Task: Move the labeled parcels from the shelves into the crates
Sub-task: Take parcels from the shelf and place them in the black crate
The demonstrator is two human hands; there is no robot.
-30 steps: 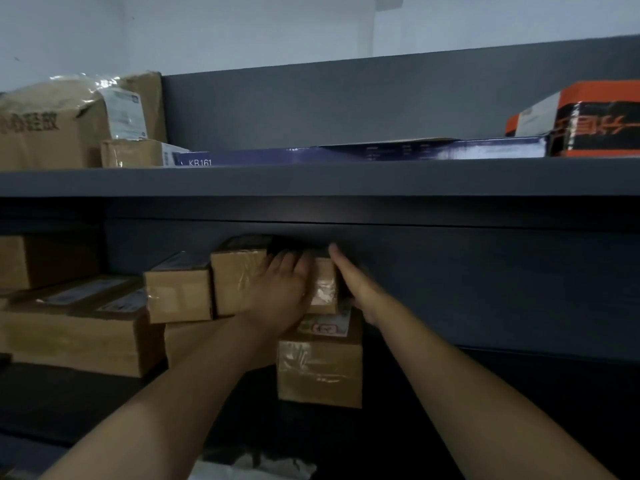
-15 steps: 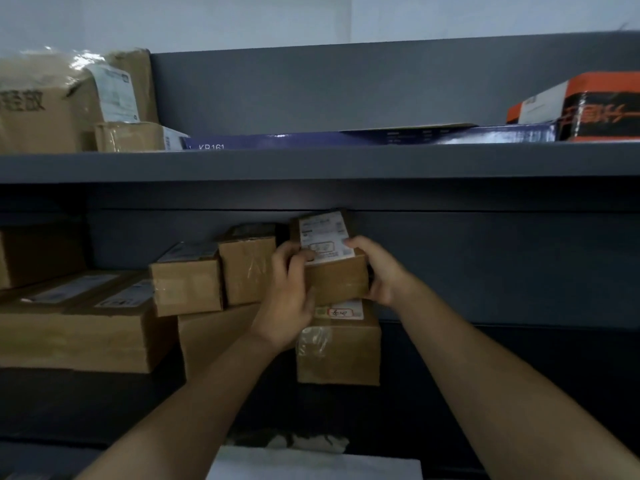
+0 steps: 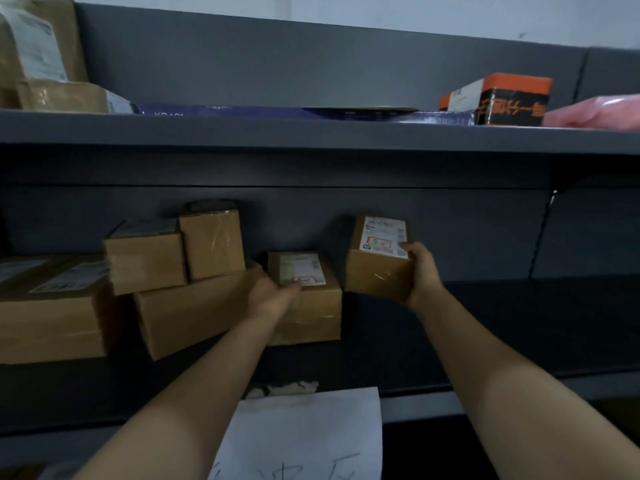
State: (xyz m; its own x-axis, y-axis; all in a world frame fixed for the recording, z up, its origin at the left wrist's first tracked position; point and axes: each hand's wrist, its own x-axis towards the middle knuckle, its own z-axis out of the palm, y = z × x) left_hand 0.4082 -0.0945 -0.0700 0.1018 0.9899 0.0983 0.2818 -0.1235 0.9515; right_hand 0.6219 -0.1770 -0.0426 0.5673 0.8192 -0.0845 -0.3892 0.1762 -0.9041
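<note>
A small cardboard parcel, a squat brown box glossy with clear tape, sits in the right hand in front of the dark grey back panel of the shelf bay; whether its base touches the shelf board cannot be told. Its top carries a white printed label with a red-framed mark, the print too small to read. The right fingers wrap its right side, thumb on the label's corner, forearm reaching up from five o'clock.

At nine o'clock from it, a second labeled parcel of the same taped cardboard stands on the shelf. The left hand grasps its left edge, thumb lying over the top by the white label, arm rising from seven o'clock.

Further toward nine o'clock, two small boxes stand on a long box, beside a large flat carton.

At twelve o'clock runs the upper shelf, smooth grey metal, with a flat blue box, an orange-and-black box printed with brush-style characters, and a pink bag.

At six o'clock hangs a white paper sheet with large handwritten characters, cut off by the frame.
</note>
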